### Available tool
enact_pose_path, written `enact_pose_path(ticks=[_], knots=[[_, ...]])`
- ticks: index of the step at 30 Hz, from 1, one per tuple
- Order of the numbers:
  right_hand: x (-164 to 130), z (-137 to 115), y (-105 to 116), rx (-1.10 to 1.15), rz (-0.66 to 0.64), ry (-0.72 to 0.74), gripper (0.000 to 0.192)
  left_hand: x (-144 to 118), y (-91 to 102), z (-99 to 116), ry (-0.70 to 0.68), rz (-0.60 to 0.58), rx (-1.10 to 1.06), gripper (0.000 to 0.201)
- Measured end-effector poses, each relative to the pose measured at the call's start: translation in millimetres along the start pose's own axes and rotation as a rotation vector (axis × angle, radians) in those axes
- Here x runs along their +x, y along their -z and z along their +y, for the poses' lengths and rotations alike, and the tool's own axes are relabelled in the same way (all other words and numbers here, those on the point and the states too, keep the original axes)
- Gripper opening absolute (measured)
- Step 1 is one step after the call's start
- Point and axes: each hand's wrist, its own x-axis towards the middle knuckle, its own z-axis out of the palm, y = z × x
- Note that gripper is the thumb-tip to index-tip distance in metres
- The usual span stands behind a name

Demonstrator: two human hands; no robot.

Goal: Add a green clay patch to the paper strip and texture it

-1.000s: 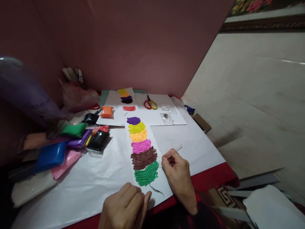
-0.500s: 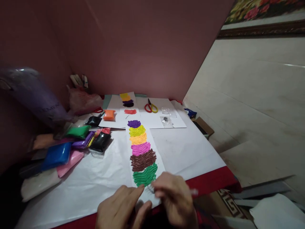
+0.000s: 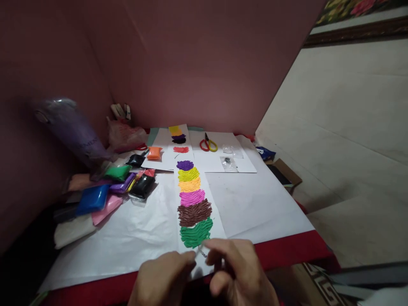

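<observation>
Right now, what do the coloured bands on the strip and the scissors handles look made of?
The coloured bands: likely soft modelling clay, matte, laid in ridged strokes, raised off the paper strip. The scissors: handles look like glossy plastic, one red, one yellow; the blades are too small to judge. Both hands sit at the strip's near end.

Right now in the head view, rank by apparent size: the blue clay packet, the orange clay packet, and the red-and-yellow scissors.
1. Blue clay packet, clearly largest, though it also lies nearer the camera.
2. and 3. Red-and-yellow scissors and orange clay packet look about alike at the far end of the table; I would not rank them.
</observation>
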Motion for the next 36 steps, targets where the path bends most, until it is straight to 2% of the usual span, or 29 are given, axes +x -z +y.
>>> enact_pose_path(ticks=[3,5,6,8,12,15,17,23,30,36], knots=[[-2,16,3,0.124,0.035,-0.238,0.036,8,4.8,-4,0.181,0.178,-0.053,0.011],[0,27,2,0.255,0.016,-0.483,0.034,18,5.9,-5,0.266,0.261,-0.102,0.008],[2,31,1,0.308,-0.014,-0.586,0.035,23,5.4,-4,0.296,0.291,-0.132,0.008],[5,36,0,0.349,-0.046,-0.682,0.037,30,1.9,-4,0.387,0.319,-0.189,0.008],[5,39,-1,0.302,-0.078,-0.664,0.039,35,-10.3,-6,0.561,0.287,-0.255,0.012],[1,41,-2,0.274,-0.093,-0.666,0.039,34,-17.7,-8,0.585,0.236,-0.261,0.018],[0,43,-2,0.257,-0.1,-0.665,0.039,34,-20.9,-10,0.58,0.193,-0.253,0.02],[0,45,-3,0.234,-0.114,-0.664,0.035,34,-26.2,-12,0.486,0.209,-0.214,0.011],[1,43,-2,0.239,-0.12,-0.667,0.033,33,-27.4,-14,0.418,0.146,-0.217,0.009],[4,41,0,0.239,-0.126,-0.674,0.033,31,-29.0,-16,0.385,0.171,-0.146,0.01]])
